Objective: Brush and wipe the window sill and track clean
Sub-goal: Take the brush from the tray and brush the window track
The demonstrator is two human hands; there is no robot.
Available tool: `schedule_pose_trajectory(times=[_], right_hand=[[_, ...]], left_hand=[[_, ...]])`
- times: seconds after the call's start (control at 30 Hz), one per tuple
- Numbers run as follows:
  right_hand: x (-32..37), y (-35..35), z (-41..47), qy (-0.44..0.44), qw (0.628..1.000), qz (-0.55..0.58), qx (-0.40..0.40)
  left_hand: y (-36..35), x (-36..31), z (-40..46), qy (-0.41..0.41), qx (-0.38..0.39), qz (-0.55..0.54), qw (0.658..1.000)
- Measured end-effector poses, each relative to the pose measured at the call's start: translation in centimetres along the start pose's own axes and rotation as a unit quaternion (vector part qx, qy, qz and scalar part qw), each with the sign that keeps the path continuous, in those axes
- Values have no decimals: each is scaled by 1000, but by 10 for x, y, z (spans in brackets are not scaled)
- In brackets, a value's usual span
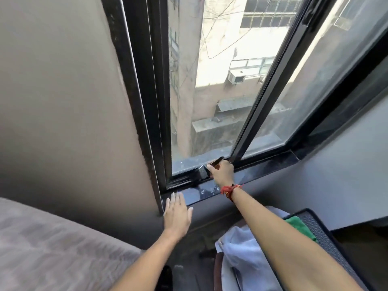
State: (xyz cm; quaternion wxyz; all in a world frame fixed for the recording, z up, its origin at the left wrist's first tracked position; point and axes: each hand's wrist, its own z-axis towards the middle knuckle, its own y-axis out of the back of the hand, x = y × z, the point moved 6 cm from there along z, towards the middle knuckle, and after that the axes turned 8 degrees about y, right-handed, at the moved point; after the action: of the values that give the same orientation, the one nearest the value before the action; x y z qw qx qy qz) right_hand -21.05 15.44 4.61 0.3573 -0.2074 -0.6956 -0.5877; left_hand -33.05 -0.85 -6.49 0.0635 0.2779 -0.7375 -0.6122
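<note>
A dark, glossy window sill runs below a black-framed sliding window. Its track lies just behind the sill at the left corner. My right hand, with a red thread on the wrist, grips a dark flat brush whose bristles point left and down into the track. My left hand lies flat with fingers spread, palm down on the sill's left front edge and the wall below it. White smudges mark the sill between my hands.
A sliding sash frame stands just right of the brush. The grey wall closes the left side. A black mesh basket with a green cloth and a pale blue cloth sits lower right. A grey cushion lies lower left.
</note>
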Motion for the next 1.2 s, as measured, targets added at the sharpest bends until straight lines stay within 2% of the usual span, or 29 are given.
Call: schedule_pose_trajectory(times=[0.2,0.3,0.4,0.5,0.6,0.7,0.77,0.87,1.0,1.07,1.13,1.2], right_hand=[[-15,53,28,86,976,-182,-84],[-19,54,28,129,964,-216,-91],[-9,24,12,165,967,-182,-64],[7,-14,-5,185,977,-103,-7],[23,-40,-13,163,985,37,36],[19,-37,-11,116,988,100,11],[10,-20,-5,111,991,66,-25],[-3,6,5,154,986,-44,-36],[-13,30,15,224,949,-216,-46],[-17,31,14,251,930,-265,-44],[-17,23,10,264,929,-257,-35],[-14,13,6,245,954,-173,-28]], left_hand=[[-1,-2,8,10,-4,33,999],[1,-4,12,19,0,47,999],[2,-4,13,22,3,48,999],[1,-4,13,20,0,55,998],[2,-4,13,18,-6,73,997],[4,-5,12,16,-14,80,997],[5,-5,12,14,-17,80,997],[8,-6,11,8,-20,84,996],[11,-8,9,3,-24,98,995],[12,-9,10,5,-21,116,993],[15,-13,12,14,-12,136,991],[21,-22,16,30,0,147,989]])
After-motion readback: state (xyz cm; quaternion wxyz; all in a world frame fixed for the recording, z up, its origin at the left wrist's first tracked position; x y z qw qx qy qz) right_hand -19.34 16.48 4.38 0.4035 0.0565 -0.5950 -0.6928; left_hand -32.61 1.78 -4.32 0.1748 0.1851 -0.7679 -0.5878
